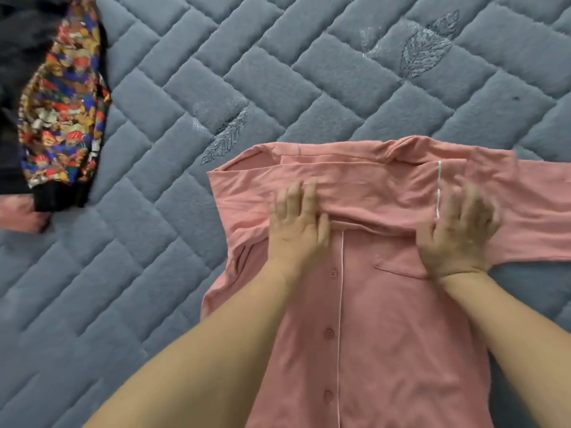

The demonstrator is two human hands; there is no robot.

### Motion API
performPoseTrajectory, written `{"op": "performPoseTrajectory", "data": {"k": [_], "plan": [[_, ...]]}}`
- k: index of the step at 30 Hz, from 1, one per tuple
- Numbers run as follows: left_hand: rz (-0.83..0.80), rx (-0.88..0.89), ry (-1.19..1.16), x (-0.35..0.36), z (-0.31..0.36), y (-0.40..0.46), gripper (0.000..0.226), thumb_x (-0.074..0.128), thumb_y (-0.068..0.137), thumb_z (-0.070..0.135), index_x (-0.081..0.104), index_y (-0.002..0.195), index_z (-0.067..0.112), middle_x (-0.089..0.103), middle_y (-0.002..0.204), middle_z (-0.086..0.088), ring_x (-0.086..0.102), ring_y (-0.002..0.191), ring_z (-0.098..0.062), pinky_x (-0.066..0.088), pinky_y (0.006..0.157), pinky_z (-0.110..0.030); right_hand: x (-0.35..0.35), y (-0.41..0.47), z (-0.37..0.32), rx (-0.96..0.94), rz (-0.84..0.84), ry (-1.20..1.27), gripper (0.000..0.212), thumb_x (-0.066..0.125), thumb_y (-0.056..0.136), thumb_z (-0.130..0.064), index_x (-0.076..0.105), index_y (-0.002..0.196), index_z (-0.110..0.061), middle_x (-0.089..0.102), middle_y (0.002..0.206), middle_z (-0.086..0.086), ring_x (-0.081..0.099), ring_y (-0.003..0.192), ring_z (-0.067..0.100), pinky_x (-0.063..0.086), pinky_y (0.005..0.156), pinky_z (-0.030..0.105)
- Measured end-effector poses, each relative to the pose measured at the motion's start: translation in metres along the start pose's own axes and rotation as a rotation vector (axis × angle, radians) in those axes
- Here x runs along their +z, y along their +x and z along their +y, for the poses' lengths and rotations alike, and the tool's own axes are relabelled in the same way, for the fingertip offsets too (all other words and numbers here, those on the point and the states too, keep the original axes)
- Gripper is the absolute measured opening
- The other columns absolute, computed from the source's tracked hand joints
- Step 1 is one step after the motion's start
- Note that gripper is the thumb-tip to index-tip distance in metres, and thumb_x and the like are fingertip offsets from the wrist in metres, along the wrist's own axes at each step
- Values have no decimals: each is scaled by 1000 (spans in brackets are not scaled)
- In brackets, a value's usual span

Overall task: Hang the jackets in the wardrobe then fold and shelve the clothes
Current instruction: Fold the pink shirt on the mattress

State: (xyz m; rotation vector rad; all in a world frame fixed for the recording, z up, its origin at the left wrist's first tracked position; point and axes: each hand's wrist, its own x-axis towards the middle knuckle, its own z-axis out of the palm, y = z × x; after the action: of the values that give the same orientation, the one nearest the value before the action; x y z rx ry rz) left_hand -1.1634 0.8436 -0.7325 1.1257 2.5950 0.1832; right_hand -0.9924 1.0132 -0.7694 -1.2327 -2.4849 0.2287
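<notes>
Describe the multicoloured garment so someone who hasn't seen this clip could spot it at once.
Start from the grey quilted bedspread that fills the view, then look to its far-left edge, well away from the pink button-up shirt under both hands. There lies a glossy patterned garment with dark trim. It alone has a busy red, blue and gold print; the other fabrics are plain.

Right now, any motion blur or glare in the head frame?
Head view: right hand smeared by motion blur, left hand only slightly soft; pink button-up shirt and grey quilted mattress even, flat light, no glare; wide-angle bend toward edges; patterned garment at left edge a bit soft.
</notes>
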Motion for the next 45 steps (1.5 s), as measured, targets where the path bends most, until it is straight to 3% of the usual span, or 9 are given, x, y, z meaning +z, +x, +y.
{"op": "performPoseTrajectory", "data": {"k": [4, 6, 9, 18, 24, 32, 36, 39, 45], "plan": [[-1, -13, 146, -17, -81, -36, 45, 59, 84, 21, 58, 126, 7, 54, 126, -17, 53, 111, -39, 38, 98, -50, 26, 19, -109, -181, -279, 44, 63, 40, 91, -44, 38, 150, -20, 26, 159, 15, 23, 146, 32, 5, 119, 51], [100, 117, 258, -26, -100, -28, 19, 55, 79, 16, 61, 94, 8, 57, 96, -15, 54, 81, -36, 35, 74, -44, 51, 26, -135, -123, -434, -21, 68, 37, 94, -52, 21, 155, -30, 6, 165, 8, 5, 151, 28, -6, 119, 51], [70, 449, 414, -26, -138, -30, 6, 54, 80, 13, 58, 84, 12, 53, 85, -11, 50, 70, -30, 32, 63, -41, 77, 19, -127, -121, -369, -92, 74, 35, 88, -56, 17, 156, -31, 5, 165, 9, 4, 151, 29, -4, 119, 55], [-247, 620, 548, -33, -177, -26, 17, 52, 82, 17, 61, 96, 15, 57, 96, -10, 54, 80, -29, 50, 87, -49, 87, 16, -123, -169, -295, -104, 78, 39, 83, -54, 22, 154, -27, 14, 163, 13, 13, 150, 33, 9, 117, 61], [-587, 412, 483, -30, -162, -5, 37, 42, 79, 31, 54, 113, 18, 41, 115, -9, 40, 102, -30, 28, 100, -47, 94, 14, -121, -192, -270, -105, 78, 41, 84, -53, 23, 154, -27, 15, 163, 14, 13, 150, 34, 7, 118, 60], [-524, 418, 500, -32, -161, 5, 26, 42, 87, 34, 58, 102, 20, 44, 110, -6, 43, 100, -29, 32, 90, -43, 94, 14, -123, -188, -252, -83, 77, 41, 85, -53, 23, 155, -27, 15, 163, 13, 13, 150, 33, 7, 117, 60], [-214, 584, 521, -33, -180, -28, 11, 48, 88, 17, 59, 88, 14, 56, 91, -11, 54, 82, -32, 47, 84, -46, 86, 18, -128, -165, -288, -66, 75, 37, 86, -56, 24, 155, -28, 14, 163, 12, 12, 150, 32, 5, 118, 58], [-42, 599, 590, -31, -186, -56, 34, 31, 95, 4, 63, 88, 9, 61, 95, -17, 61, 89, -35, 46, 97, -55, 76, 25, -124, -169, -442, -32, 78, 31, 84, -61, 12, 156, -36, 0, 165, 7, -2, 151, 26, -9, 118, 49], [-291, 273, 611, -32, -107, -39, 36, 36, 90, 26, 49, 119, 9, 48, 122, -13, 49, 110, -33, 33, 105, -48, 49, 48, -59, -331, -719, -9, 87, 33, 86, -72, -9, 154, -38, -20, 163, -7, -18, 149, 11, -14, 118, 39]]}}
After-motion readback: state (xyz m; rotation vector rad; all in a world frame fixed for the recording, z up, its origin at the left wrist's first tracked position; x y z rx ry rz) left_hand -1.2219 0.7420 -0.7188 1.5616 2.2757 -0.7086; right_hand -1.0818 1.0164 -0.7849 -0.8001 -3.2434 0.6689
